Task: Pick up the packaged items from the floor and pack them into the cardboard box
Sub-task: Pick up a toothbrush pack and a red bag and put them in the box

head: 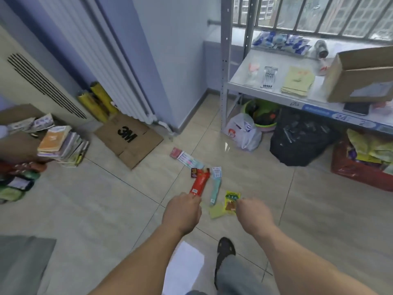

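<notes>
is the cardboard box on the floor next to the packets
No, the cardboard box sits up on the metal shelf, while the red packet and yellow-green packet are down by the floor.

A long red packet [198, 184] is lying lengthwise on the tiled floor [106, 199], its near end sitting under the left hand [182, 211]. A small dark packet [194, 173] is lying just beside its far end. A pale teal packet [215, 187] is lying to its right. A yellow-green packet [231, 202] is being pinched by the right hand [254, 212]. An open cardboard box [361, 75] is standing tilted on the shelf [276, 90].
</notes>
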